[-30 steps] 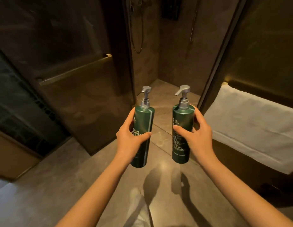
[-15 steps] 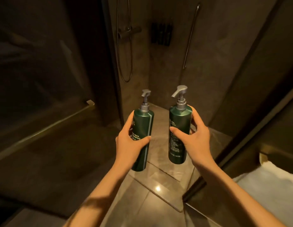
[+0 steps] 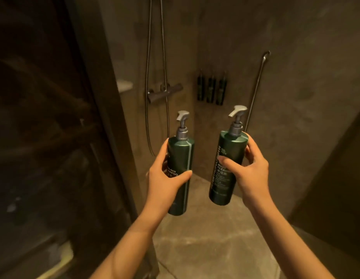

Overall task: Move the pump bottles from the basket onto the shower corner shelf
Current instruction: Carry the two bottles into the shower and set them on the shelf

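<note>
Two dark green pump bottles with grey pump heads are held up in the air in front of the shower stall, apart from each other and both roughly upright, the right one tilted slightly. The shampoo bottle [image 3: 181,170] sits in the left hand [image 3: 165,181], whose grip is wrapped round its middle with the thumb across the front, covering part of the label so only the word "SHAMPOO" and a few letters above it read. The body cleanser bottle [image 3: 228,168] is clasped by the right hand [image 3: 247,172], thumb over the front and fingers behind, cutting the label to "BODY CLEA". Smaller print on both is too blurred to read. Beyond them, in the corner of the stall, three dark wall-mounted bottles [image 3: 211,89] hang in a row, their details lost in dim light. A shower mixer [image 3: 165,92] with a looping hose [image 3: 148,97] sits left of them, and a slanted grab bar [image 3: 255,89] to the right. A pale shelf edge [image 3: 125,85] shows partly behind the dark glass door [image 3: 54,127]. The stone floor [image 3: 205,238] lies below.
</note>
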